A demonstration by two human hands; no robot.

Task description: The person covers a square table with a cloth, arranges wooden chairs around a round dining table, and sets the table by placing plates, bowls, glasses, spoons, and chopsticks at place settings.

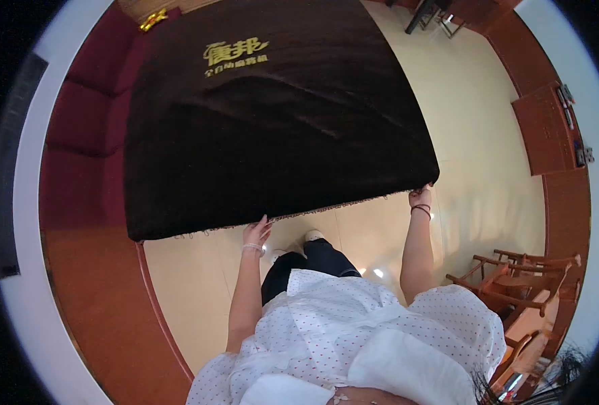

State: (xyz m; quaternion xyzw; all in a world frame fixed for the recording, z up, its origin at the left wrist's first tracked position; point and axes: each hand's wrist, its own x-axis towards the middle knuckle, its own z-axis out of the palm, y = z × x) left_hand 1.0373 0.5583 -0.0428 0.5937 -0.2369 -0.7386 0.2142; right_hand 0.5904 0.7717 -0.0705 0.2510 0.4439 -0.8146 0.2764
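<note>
Cover (pixel 279 135) gripped at near hem (pixel 340 206)

Step, my read: handling the cover by that hem. Right hand (pixel 419 197) is clamped on it beside the cover's near right corner; left hand (pixel 256 233) looks pinched on it, left of its middle. Cover spreads forward from both hands, sofa (pixel 76 121) along its left side. Next move likely calls for even tension.

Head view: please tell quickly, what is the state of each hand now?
Left hand: at the near edge of the dark cloth; whether it grips cannot be told.
Right hand: closed, holding the cloth near a corner.
</note>
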